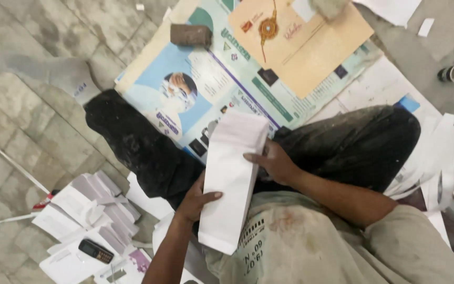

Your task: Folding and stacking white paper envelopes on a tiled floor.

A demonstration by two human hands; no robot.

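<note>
Holding white paper envelope (230,179) upright over lap: left hand (195,200) gripping its left edge, right hand (271,163) its right edge. Finished envelopes (88,210) piled near left on floor; printed sheets (211,79) lying far side, unused.

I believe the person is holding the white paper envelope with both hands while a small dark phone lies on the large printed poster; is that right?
Not quite: the head view shows the small dark phone lying on the pile of white envelopes, not on the large printed poster. Both hands do hold the white paper envelope.
</note>
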